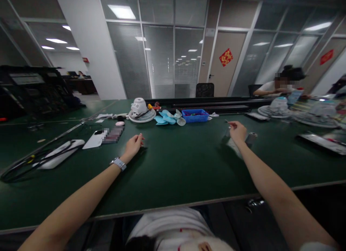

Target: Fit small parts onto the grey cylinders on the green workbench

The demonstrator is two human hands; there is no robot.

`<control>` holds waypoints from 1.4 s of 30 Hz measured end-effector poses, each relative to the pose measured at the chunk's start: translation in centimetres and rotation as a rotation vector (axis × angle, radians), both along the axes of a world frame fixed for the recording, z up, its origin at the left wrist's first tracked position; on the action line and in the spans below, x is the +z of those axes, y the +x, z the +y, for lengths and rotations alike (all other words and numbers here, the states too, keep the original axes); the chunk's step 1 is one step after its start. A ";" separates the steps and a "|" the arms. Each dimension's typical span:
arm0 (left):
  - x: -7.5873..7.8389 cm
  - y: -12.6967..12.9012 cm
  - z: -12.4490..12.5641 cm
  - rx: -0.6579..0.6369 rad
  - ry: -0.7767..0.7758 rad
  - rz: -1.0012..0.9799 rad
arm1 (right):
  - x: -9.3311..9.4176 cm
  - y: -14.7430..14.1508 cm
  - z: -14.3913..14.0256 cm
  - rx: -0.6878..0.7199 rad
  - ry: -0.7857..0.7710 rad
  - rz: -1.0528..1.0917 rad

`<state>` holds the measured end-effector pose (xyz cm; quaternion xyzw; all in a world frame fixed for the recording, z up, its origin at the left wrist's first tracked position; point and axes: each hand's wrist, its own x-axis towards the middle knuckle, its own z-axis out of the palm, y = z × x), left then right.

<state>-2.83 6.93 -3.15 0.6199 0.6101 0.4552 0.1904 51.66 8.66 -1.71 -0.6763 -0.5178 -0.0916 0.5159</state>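
Observation:
My left hand, with a watch on its wrist, rests on the green tabletop. Its fingers are curled together, and what they hold, if anything, is hidden. Over the table on the right, my right hand pinches a thin small piece that juts out past the fingertips; its kind is too small to tell. Just below those fingers stands a blurred clear-grey cylinder. A metallic cylinder stands to the right of the wrist.
Behind lie a white fan body with grille, light-blue fan blades and a blue bin. Phones, a white case and black cables lie left. Another person sits at the far right beside more fan parts.

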 end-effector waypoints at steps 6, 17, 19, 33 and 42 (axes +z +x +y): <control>0.5 0.4 -0.4 -0.021 -0.020 -0.012 | -0.6 0.2 0.4 -0.050 -0.008 -0.039; 0.4 0.4 -0.4 -0.031 -0.024 0.010 | -0.6 0.5 -0.2 -0.093 0.021 -0.047; 0.6 0.5 -0.5 -0.032 -0.030 0.013 | -0.8 0.8 -0.1 -0.085 0.025 -0.041; 0.5 0.4 -0.4 -0.037 -0.020 0.057 | -1.1 0.3 0.7 -0.162 -0.083 -0.403; 0.1 0.1 -0.1 -0.031 -0.028 0.097 | -2.0 -3.8 1.8 -0.093 -0.344 -0.804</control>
